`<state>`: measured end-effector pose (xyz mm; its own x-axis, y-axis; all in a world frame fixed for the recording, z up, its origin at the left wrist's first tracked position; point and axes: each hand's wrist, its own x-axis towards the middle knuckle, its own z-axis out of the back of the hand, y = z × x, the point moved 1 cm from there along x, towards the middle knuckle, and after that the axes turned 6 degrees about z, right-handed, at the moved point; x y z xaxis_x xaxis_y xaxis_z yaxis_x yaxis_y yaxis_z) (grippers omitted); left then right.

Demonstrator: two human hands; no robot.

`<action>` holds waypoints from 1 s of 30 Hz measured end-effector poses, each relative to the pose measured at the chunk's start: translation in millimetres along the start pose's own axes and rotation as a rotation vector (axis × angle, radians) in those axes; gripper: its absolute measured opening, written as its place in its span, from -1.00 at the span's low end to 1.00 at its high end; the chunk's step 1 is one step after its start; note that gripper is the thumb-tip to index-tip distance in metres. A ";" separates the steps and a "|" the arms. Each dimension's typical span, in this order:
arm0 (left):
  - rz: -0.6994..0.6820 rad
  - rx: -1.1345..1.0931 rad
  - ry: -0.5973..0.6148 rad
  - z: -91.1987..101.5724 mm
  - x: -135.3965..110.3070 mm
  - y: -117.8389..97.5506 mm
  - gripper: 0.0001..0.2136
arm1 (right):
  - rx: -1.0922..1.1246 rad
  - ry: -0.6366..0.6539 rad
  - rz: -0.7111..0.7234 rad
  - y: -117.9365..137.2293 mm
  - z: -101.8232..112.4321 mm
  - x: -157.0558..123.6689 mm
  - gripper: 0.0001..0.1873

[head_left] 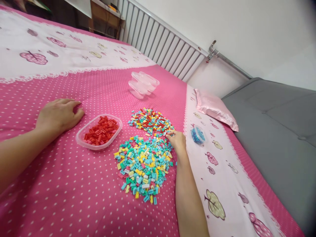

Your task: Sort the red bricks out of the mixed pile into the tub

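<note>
My left hand (pixel 59 113) rests palm down on the pink dotted sheet, fingers stretched out and holding nothing. Just right of it sits a clear plastic container (pixel 118 130) filled with red toy bricks (pixel 101 131). My right hand (pixel 177 141) reaches to the right side of two heaps of small bricks, its thumb and fingertips pinched together there. What lies between those fingertips is too small to make out. The farther brick heap (pixel 150 121) mixes red, yellow and blue pieces. Nearer lies the larger brick heap (pixel 144 164), mostly turquoise, yellow and green.
Several clear empty containers (pixel 143 84) are grouped beyond the heaps. Right of my right hand, a small container of blue bricks (pixel 197 135) stands on the sheet's white band. A pink pillow (pixel 214 107) lies by the grey headboard (pixel 278 121); a metal railing (pixel 163 38) borders the far side.
</note>
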<state>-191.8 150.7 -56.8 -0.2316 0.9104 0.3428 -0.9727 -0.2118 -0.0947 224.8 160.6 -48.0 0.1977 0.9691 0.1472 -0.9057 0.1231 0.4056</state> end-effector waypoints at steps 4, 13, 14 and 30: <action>0.008 0.010 -0.012 1.0 -0.2 0.7 -0.44 | 0.447 -0.006 -0.029 1.8 1.3 0.5 -0.79; 0.018 0.004 0.027 2.6 -0.1 -2.0 -0.44 | 1.794 0.460 -0.380 28.5 16.5 -3.4 -0.87; 0.015 0.007 0.023 2.3 0.1 -1.5 -0.44 | 1.856 0.475 -0.403 28.7 16.7 -3.0 -0.90; 0.011 -0.008 0.023 0.4 0.4 0.7 -0.45 | 1.611 0.266 -0.249 27.0 3.5 -2.3 -0.89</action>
<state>-192.6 150.8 -56.4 -0.2421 0.9159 0.3202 -0.9699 -0.2193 -0.1061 201.1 160.9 -34.2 0.0499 0.9888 -0.1407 0.4657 0.1016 0.8791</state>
